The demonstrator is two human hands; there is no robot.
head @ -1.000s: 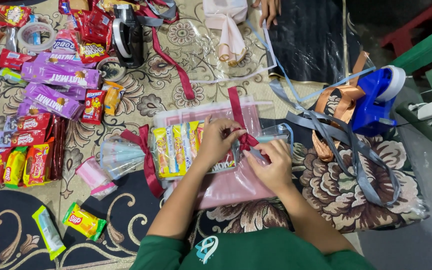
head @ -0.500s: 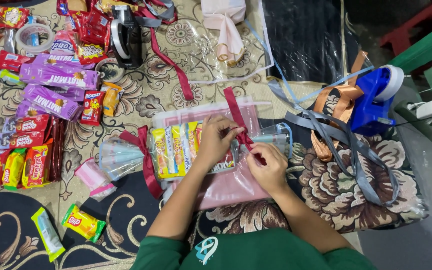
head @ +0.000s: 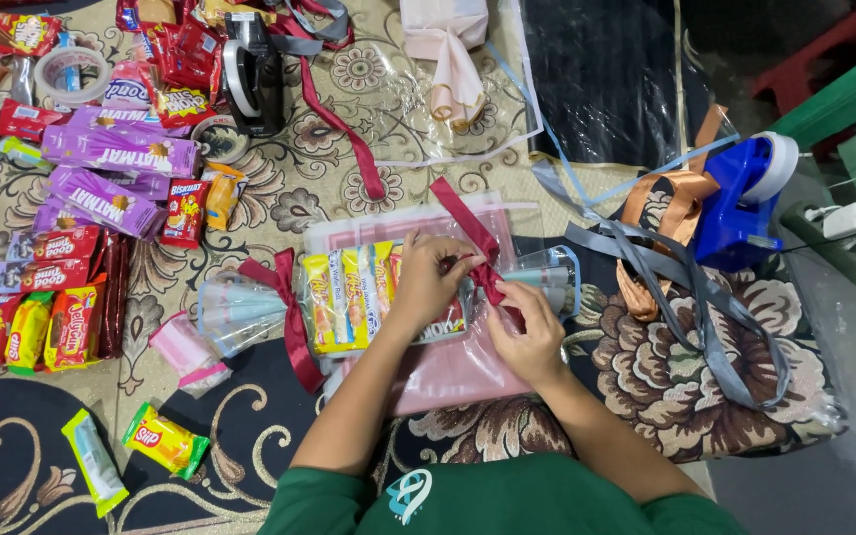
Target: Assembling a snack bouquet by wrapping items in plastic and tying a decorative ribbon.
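Note:
A clear-wrapped bundle of snack packets (head: 349,297) lies on pink plastic sheets (head: 448,372) on the patterned carpet. A dark red ribbon bow (head: 289,317) ties its left end. My left hand (head: 433,282) pinches a dark red ribbon (head: 473,238) at the bundle's right end. My right hand (head: 527,332) grips the same ribbon just below and to the right, where the wrap (head: 547,277) gathers. One ribbon tail sticks up and to the left above my hands.
Many snack packets (head: 81,248) lie at the left. A black tape dispenser (head: 250,74) and a tape roll (head: 66,74) are at the top left. A blue tape dispenser (head: 740,203) with grey and orange ribbons (head: 676,267) sits at the right.
My hands have shifted slightly on the ribbon: the right hand moved down and right along it, while the left hand stayed pinching at the bundle's right end.

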